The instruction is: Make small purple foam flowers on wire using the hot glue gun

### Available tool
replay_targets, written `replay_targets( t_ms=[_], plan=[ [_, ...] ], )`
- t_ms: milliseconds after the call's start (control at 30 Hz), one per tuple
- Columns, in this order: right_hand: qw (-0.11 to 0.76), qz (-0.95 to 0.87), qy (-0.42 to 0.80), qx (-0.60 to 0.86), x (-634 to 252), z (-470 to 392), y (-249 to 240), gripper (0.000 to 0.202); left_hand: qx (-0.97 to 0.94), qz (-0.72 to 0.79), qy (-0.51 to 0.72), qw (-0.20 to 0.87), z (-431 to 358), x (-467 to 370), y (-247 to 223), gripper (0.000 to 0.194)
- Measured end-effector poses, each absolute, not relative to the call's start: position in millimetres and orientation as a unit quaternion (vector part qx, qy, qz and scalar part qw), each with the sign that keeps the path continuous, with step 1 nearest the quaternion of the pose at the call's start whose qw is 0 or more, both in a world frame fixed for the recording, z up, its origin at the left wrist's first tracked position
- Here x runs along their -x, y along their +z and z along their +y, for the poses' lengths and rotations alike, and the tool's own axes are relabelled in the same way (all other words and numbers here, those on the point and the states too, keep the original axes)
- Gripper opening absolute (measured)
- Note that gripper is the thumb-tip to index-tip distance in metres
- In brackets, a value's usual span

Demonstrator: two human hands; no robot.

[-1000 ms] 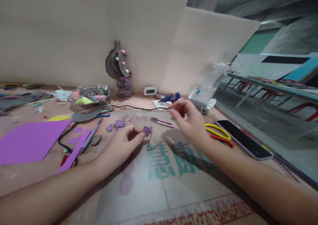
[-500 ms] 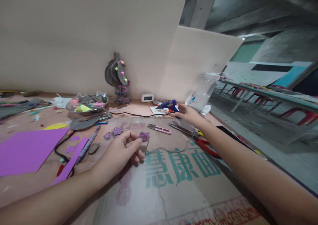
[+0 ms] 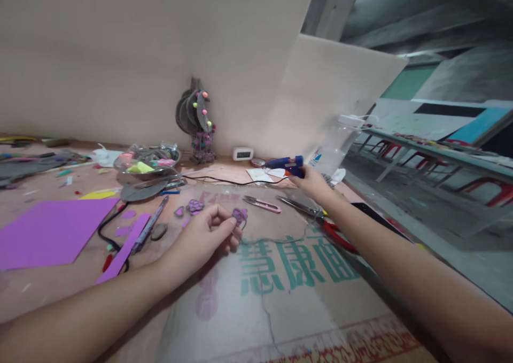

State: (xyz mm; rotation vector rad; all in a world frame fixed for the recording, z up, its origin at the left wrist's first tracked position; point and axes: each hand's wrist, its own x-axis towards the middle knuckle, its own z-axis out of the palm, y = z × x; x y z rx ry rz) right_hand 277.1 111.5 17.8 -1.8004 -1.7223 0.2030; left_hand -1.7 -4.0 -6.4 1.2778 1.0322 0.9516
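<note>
Between the thumb and fingers of my left hand is a small purple felt flower with grey cord along its shapes. A thin grey cord trails from it over the board. My right hand, farther back, grips a blue hot glue gun by its handle, nozzle to the left, a small red light showing. Near my left hand lie another purple flower and a purple heart. Pink thread snips and red-handled scissors lie between my hands, the scissors partly under my right forearm.
Purple sheet, a purple strip and a pen lie at left. Behind them is a bowl of scraps. A grey ornament, white timer and plastic bottle stand at the back. A black cable crosses the table.
The glue gun has been raised slightly off the white paper and turned more level in my right hand. My left hand still holds the flower. The whole view has shifted a little.
</note>
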Motion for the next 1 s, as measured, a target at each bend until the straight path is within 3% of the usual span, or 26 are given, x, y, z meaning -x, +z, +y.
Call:
replay_targets(
  t_ms=[133, 300, 433, 600, 800, 1000],
  plan=[
    [0.331, -0.649, 0.111, 0.676, -264.2, 74.3, 34.0, 0.033, -0.575, 0.491, 0.387, 0.528, -6.2, 2.2, -4.2, 0.014],
    [0.441, -0.626, 0.433, 0.476, -228.6, 26.7, 33.5, 0.034, -0.561, 0.462, 0.397, 0.56, -8.3, 2.0, -3.6, 0.016],
    [0.409, -0.578, 0.622, 0.334, -204.8, 8.1, 22.0, 0.034, -0.582, 0.473, 0.439, 0.495, -7.1, 2.9, -3.5, 0.017],
    [0.348, -0.523, 0.727, 0.277, -192.1, 1.0, 13.8, 0.037, -0.592, 0.478, 0.446, 0.471, -3.5, 4.2, -5.0, 0.017],
    [0.387, -0.553, 0.677, 0.293, -202.2, 4.1, 17.6, 0.022, -0.601, 0.496, 0.382, 0.497, -5.4, 3.3, -3.0, 0.011],
    [0.377, -0.699, 0.426, 0.435, -218.4, 8.7, 19.7, 0.026, -0.592, 0.47, 0.382, 0.532, -4.2, 2.7, -4.9, 0.012]
  ],
)
